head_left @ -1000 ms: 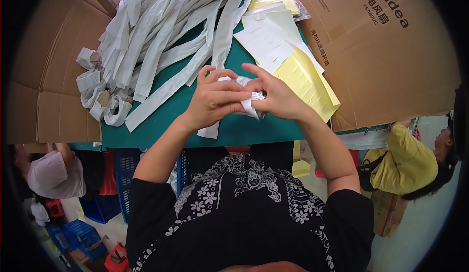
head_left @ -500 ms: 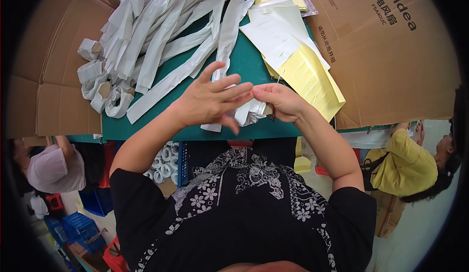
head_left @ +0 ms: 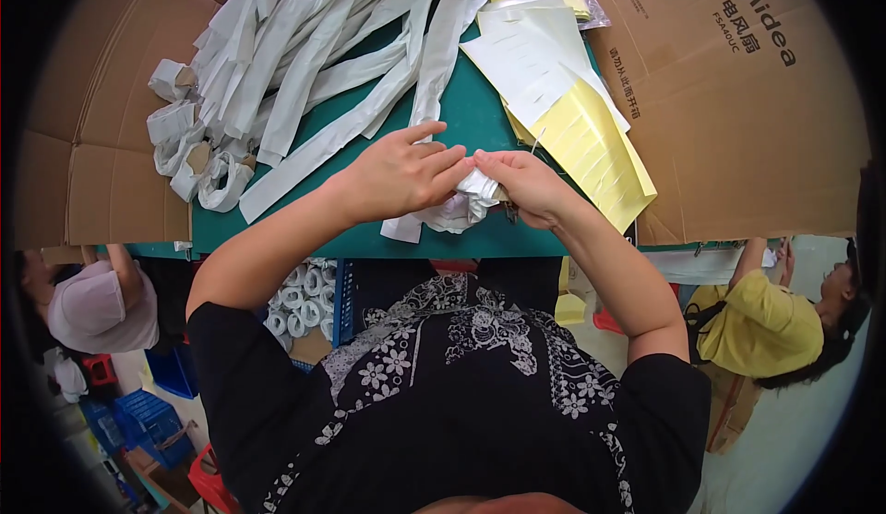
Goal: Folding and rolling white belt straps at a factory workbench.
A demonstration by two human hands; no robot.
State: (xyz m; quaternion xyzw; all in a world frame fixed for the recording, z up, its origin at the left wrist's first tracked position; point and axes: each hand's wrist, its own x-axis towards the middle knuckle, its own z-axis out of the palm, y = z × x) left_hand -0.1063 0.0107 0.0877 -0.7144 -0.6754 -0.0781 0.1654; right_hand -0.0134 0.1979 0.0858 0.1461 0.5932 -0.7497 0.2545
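Note:
A bundled coil of white strip (head_left: 466, 208) sits between my hands just above the near edge of the green table (head_left: 323, 177). My right hand (head_left: 531, 186) is closed on its right side, thumb and forefinger pinched at the top. My left hand (head_left: 401, 177) has its fingers curled against the coil's upper left, the fingertips close to my right thumb; its thumb is mostly hidden. A thin pale sliver sticks up behind my right hand. Long flat white strips (head_left: 309, 99) lie in a heap beyond my left hand. Slit white and yellow sheets (head_left: 600, 149) lie beyond my right hand.
Several white coils (head_left: 224, 185) sit at the table's left side. Cardboard walls stand left (head_left: 120, 126) and right (head_left: 738, 145). A blue crate (head_left: 343, 302) with white coils is below the table edge. Two other people are at work, one at left (head_left: 101, 311), one in yellow at right (head_left: 766, 316).
My left hand's spread fingers have curled in and come to the white coil. My right hand keeps its pinch, nearly in place.

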